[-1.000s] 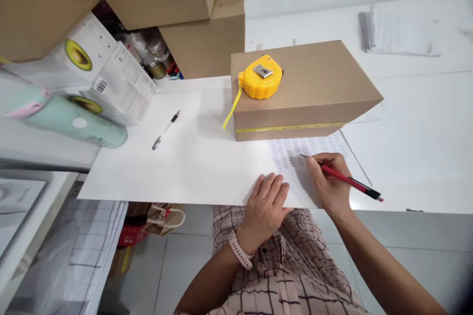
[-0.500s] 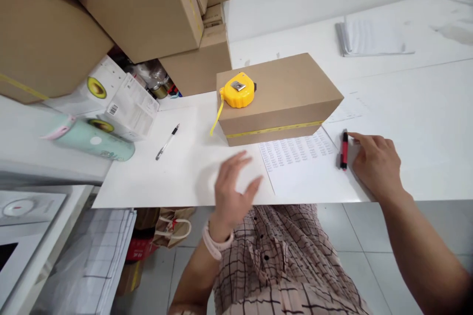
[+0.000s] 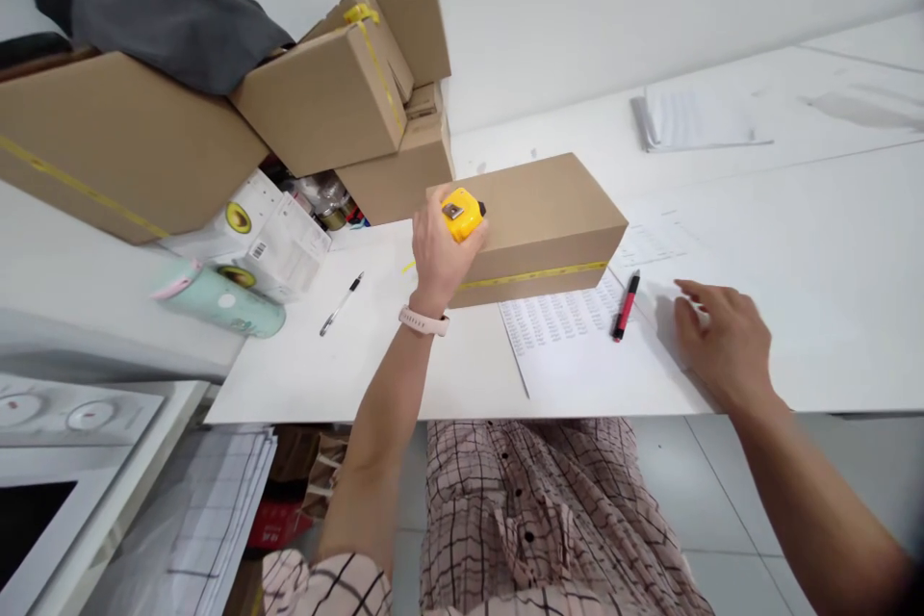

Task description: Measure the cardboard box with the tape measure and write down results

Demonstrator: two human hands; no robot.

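Note:
My left hand (image 3: 442, 252) is closed around a yellow tape measure (image 3: 464, 214), thumb on its near side, at the left end of a cardboard box (image 3: 545, 212). The box lies on the white table, with yellow tape along its near side. My right hand (image 3: 724, 337) rests at the table's front, fingers loosely bent and apart, holding nothing. Just left of it is a red and black marker (image 3: 627, 306), not touched. The marker lies at the right edge of a printed sheet (image 3: 570, 361), which is partly under the box.
A black and clear pen (image 3: 342, 305) lies on the left of the table (image 3: 390, 356). Behind it are a mint-green bottle (image 3: 223, 298), avocado-printed boxes (image 3: 289, 250) and stacked cardboard boxes (image 3: 324, 101). A stack of papers (image 3: 697, 118) lies at the back right. A white appliance (image 3: 64, 472) stands lower left.
My left hand has reached forward from the table edge and taken hold of the tape measure on the box. My right hand has come off the marker, which now lies slanted.

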